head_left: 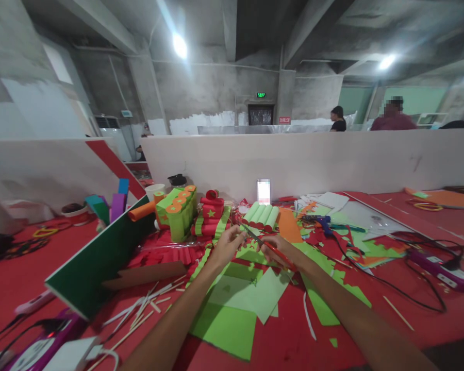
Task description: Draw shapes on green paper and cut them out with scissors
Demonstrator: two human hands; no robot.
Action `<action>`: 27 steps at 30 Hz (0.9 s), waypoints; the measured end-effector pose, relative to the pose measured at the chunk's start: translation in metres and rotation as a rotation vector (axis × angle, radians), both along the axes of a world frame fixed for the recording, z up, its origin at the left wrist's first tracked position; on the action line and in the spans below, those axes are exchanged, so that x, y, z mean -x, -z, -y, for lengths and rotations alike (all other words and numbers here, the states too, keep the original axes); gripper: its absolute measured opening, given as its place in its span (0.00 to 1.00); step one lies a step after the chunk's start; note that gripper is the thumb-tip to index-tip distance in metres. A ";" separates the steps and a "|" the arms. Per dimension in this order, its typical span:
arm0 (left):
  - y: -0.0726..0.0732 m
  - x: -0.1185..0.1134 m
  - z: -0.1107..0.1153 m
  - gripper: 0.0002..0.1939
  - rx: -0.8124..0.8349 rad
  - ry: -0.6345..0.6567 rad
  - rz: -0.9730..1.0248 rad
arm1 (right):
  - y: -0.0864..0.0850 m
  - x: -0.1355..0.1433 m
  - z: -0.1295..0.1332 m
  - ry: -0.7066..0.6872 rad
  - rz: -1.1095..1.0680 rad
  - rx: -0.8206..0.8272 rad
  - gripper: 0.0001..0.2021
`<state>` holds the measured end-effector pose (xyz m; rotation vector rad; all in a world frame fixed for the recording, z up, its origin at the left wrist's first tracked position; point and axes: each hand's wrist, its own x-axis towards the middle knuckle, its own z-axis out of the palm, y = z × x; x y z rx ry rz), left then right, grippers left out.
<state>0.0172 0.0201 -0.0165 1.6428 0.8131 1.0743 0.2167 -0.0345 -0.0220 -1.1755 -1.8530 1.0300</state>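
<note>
**Right hand (276, 248) grips scissors (260, 240) above table (286, 330)**

Its fingers clamp the red handles (282, 256), blades toward the left hand (228, 245); whether its bunched fingers pinch anything, I cannot tell. Both hands reach forward over green sheets (226, 330). Beyond lie four pale-green rolls (261, 215). The tub (79, 219) at left has dark, unclear contents.

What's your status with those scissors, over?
Right grip: holding red-handled scissors. Left grip: by the blades, contents unclear. Crowding close: green paper below, pale green rolls just beyond.
</note>
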 end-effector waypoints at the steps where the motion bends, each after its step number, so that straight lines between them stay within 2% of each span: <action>1: -0.001 0.000 0.001 0.16 -0.002 -0.002 0.002 | 0.001 0.000 0.000 0.003 -0.004 0.001 0.23; 8: -0.002 0.000 0.003 0.15 -0.012 -0.001 -0.005 | 0.005 0.002 -0.001 0.005 -0.061 0.047 0.25; 18: 0.007 0.001 -0.007 0.16 0.029 -0.001 0.006 | 0.004 0.008 0.004 -0.043 -0.095 0.043 0.33; 27: 0.010 0.003 -0.009 0.17 0.024 -0.001 -0.015 | 0.012 0.006 -0.001 -0.032 -0.099 0.062 0.32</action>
